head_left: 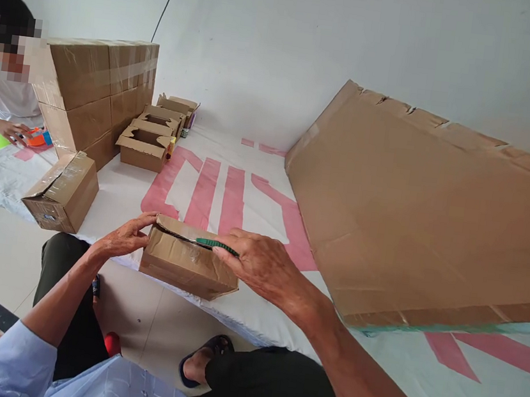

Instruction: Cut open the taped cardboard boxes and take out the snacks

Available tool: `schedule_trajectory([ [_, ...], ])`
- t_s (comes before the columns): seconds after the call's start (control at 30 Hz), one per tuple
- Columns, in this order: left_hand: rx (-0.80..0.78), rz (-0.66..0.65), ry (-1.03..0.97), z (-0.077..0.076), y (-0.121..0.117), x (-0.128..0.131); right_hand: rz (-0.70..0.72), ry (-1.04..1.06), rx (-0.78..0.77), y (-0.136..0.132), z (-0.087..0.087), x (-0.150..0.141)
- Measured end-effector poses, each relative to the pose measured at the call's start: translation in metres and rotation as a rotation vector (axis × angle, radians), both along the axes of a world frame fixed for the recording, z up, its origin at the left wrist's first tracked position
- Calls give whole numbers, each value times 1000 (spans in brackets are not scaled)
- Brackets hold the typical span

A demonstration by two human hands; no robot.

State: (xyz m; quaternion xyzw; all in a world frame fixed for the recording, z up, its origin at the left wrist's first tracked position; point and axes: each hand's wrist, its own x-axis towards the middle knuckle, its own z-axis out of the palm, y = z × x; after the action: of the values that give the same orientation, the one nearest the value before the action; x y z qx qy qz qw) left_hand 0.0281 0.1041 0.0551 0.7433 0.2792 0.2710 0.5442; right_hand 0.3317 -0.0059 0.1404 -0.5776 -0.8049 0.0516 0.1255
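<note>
A small cardboard box (189,261) rests at the near edge of the cloth-covered surface. Along its top seam runs a dark, slightly parted slit. My left hand (127,236) grips the box's left end, thumb on the near side and fingers over the upper corner. In my right hand (252,258) is a green-handled utility knife (217,245), its blade lying in the slit and pointing left. Part of the blade is out of sight in the seam. My right fingers wrap the handle just above the box's right end.
A taped box (65,193) stands to the left, before a stack of cartons (103,79). Several boxes with cut-out tops (143,148) line up behind. A large cardboard sheet (440,226) leans at right. At far left, another person's hand (12,131) is near an orange object.
</note>
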Motion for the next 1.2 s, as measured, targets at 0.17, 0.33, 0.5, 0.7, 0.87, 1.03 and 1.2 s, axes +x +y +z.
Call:
schedule_trajectory([
  [0.17, 28, 24, 54, -8, 4, -2, -89, 11, -9, -20, -10, 44],
  [0.33, 105, 0, 76, -10, 8, -3, -198, 274, -73, -48, -23, 87],
  [0.5, 130, -38, 162, -8, 11, -6, -493, 439, 112, -52, -107, 133],
  [0.7, 86, -107, 220, -4, 8, -8, -722, 275, 58, -53, -229, 165],
  [0.87, 148, -108, 280, 2, 8, -6, -677, 306, 234, -42, -205, 144],
  [1.03, 269, -82, 345, 6, 8, -1, -221, 421, 300, -20, -99, 52],
  [1.2, 341, -60, 321, 2, 3, -1, -15, 84, -109, -1, -36, -16],
])
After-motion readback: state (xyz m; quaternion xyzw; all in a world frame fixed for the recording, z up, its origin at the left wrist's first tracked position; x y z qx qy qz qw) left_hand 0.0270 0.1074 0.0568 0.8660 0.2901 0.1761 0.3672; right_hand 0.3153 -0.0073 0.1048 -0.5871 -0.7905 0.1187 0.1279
